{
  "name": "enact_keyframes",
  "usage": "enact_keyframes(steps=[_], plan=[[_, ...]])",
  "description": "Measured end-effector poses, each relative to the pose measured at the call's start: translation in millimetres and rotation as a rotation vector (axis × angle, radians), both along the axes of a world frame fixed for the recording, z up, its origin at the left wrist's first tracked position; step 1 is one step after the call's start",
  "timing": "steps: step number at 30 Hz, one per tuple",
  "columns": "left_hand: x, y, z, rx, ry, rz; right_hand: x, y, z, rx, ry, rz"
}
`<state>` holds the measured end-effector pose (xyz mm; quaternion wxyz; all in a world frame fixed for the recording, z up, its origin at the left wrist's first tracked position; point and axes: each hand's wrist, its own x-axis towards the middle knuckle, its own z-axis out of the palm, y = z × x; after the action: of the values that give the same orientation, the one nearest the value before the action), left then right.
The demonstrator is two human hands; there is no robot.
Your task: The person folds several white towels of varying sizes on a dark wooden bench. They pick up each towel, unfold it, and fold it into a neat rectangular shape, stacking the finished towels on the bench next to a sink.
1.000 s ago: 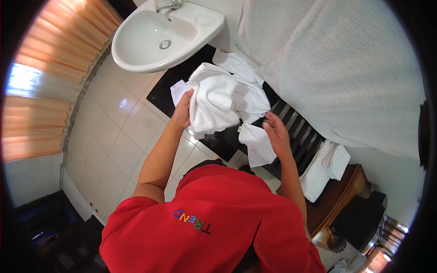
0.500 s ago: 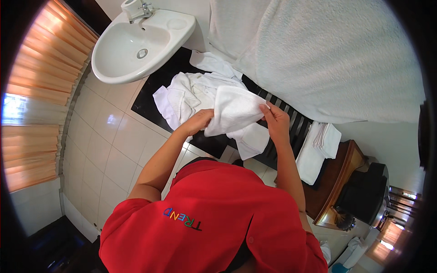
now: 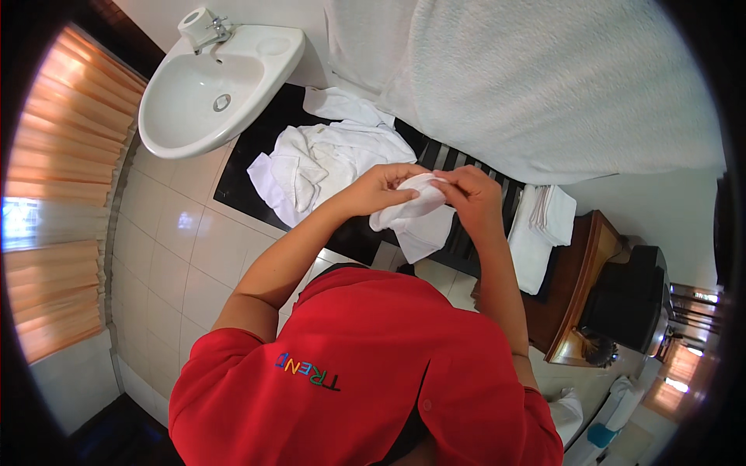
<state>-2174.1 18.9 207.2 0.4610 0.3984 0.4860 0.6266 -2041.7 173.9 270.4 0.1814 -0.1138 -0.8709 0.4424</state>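
My left hand (image 3: 378, 189) and my right hand (image 3: 469, 194) both grip a small white towel (image 3: 413, 217), bunched between them at chest height, with a loose end hanging down. Below and to the left lies a heap of white towels (image 3: 326, 159) on a black surface (image 3: 249, 159). My red shirt fills the lower middle of the view.
A white washbasin (image 3: 210, 89) with a tap stands at the upper left over pale floor tiles (image 3: 179, 256). A large white textured cloth (image 3: 559, 85) covers the upper right. Folded white towels (image 3: 544, 229) lie beside a wooden table (image 3: 583, 287). Orange curtains (image 3: 54, 194) hang at the left.
One towel has come off the heap and up toward my chest. Both hands have drawn close together and bunched it. The view has shifted, so the basin sits lower left.
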Motion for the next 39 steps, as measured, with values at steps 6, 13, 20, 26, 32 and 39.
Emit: enact_keyframes(steps=[6, 13, 20, 26, 32, 39], plan=[[0.0, 3.9, 4.7, -0.125, -0.251, 0.077, 16.2, 13.8, -1.0, -0.211, -0.087, -0.017], [7.9, 9.4, 7.0, -0.059, -0.084, 0.061, 25.0, 13.2, 3.8, -0.254, -0.122, 0.143], [6.3, -1.2, 28.2, -0.052, 0.331, 0.007, 38.3, 27.6, -0.7, -0.348, -0.057, -0.099], [-3.7, 34.5, 2.2, -0.297, 0.285, 0.205, 49.5, 83.7, -19.9, -0.132, -0.04, -0.213], [7.3, 78.4, 8.2, -0.07, 0.322, 0.178, 72.6, 126.6, -38.3, -0.621, 0.165, -0.174], [44.4, 16.2, -54.3, -0.333, 0.146, -0.128, 143.9, 79.5, -90.8, -0.814, -0.223, -0.06]])
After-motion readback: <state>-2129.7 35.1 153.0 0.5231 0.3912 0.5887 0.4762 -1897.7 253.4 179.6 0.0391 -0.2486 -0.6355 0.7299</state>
